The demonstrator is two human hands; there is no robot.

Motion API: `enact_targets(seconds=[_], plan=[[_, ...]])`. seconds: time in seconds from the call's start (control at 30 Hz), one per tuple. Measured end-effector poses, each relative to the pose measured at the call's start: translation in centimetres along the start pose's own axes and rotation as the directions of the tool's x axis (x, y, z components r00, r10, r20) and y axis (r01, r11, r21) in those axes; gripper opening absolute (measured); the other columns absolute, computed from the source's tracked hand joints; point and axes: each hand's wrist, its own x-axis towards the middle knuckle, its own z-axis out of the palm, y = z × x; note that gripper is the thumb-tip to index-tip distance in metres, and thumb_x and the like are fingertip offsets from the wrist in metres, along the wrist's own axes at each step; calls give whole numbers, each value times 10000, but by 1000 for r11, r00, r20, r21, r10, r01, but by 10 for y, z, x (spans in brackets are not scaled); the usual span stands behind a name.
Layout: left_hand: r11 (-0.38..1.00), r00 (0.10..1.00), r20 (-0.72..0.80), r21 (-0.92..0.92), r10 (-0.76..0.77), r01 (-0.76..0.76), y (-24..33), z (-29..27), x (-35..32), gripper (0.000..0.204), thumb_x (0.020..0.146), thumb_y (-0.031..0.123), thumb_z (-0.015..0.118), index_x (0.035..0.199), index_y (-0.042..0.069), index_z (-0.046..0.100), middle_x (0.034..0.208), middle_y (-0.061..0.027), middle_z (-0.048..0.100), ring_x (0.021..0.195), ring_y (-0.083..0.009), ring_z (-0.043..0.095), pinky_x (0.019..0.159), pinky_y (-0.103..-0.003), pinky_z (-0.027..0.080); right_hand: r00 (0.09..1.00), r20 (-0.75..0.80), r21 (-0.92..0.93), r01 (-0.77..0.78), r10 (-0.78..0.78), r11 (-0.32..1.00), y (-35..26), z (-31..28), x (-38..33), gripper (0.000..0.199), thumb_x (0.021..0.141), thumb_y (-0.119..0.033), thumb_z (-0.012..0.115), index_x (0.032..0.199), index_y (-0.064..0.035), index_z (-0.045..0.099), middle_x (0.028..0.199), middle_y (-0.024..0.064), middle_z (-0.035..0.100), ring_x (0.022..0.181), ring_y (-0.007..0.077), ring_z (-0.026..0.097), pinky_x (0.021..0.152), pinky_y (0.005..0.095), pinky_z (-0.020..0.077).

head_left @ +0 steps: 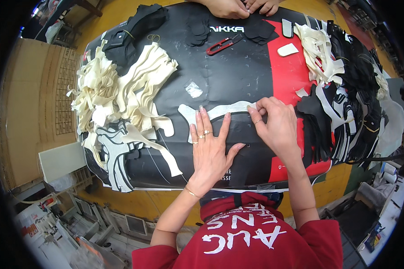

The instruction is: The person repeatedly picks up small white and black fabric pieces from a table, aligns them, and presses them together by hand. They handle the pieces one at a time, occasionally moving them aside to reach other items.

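Left hand (209, 151) spread flat, pinning a curvy white fabric cutout (229, 109) below the red-handled metal snips (216, 47).
Right hand (276, 124) has the cutout's right tip pinched, down-right of the snips; tug too hard or let the left slip and imo it could skew or crease.

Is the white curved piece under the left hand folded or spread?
Spread: the white curved piece lies flat on the black surface, its long strip extended, left hand on it, right hand at its right end.
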Motion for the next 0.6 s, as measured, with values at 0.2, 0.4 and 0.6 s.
enact_targets(seconds=[0.2,0.4,0.6], plan=[[1000,1000,-15,-8,17,-17,-2,0,-1,807,903,556,656,1567,185,383,1594,-396,127,1502,-526,146,1186,-603,192,999,28,570,19,-42,821,-25,-5,7,139,886,-117,712,885,8,653,773,93,637,733,244,645,684,378,495],[999,999,-35,-51,8,-10,-3,2,-2,768,908,544,655,1542,175,427,1591,-398,136,1502,-526,148,1193,-589,194,975,222,850,-181,-25,494,-17,0,-4,114,912,-24,621,977,64,651,1011,125,712,903,147,657,807,270,507],[991,998,-53,-121,45,-51,-6,1,-2,742,904,517,677,1539,220,435,1599,-395,116,1489,-568,116,1193,-617,142,870,479,838,-493,120,233,14,18,2,154,955,-82,525,931,40,616,1167,133,702,1045,150,624,939,292,476]])
